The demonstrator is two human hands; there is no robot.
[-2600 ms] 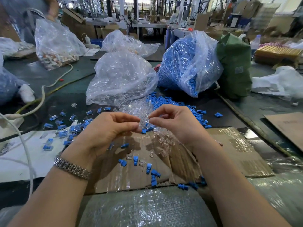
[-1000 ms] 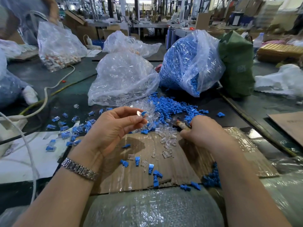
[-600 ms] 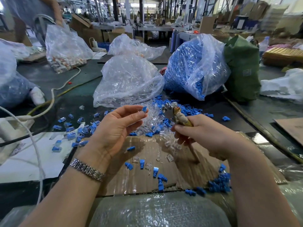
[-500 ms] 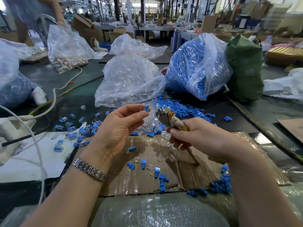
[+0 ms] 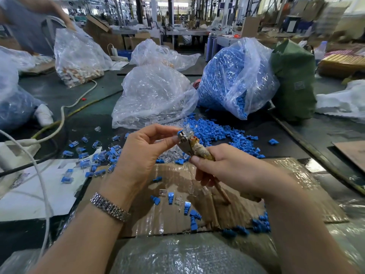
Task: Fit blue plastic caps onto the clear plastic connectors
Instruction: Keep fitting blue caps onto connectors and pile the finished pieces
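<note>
Gripping pliers now raised, the right hand meets the capped connector pinched by the left hand.

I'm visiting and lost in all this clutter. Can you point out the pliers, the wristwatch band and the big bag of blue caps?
pliers (image 5: pixel 187 144): head view, metal head near the pivot.
wristwatch band (image 5: pixel 109 207): head view, metal links on the wrist.
bag of blue caps (image 5: pixel 223 80): head view, bulging blue-filled side.
</note>
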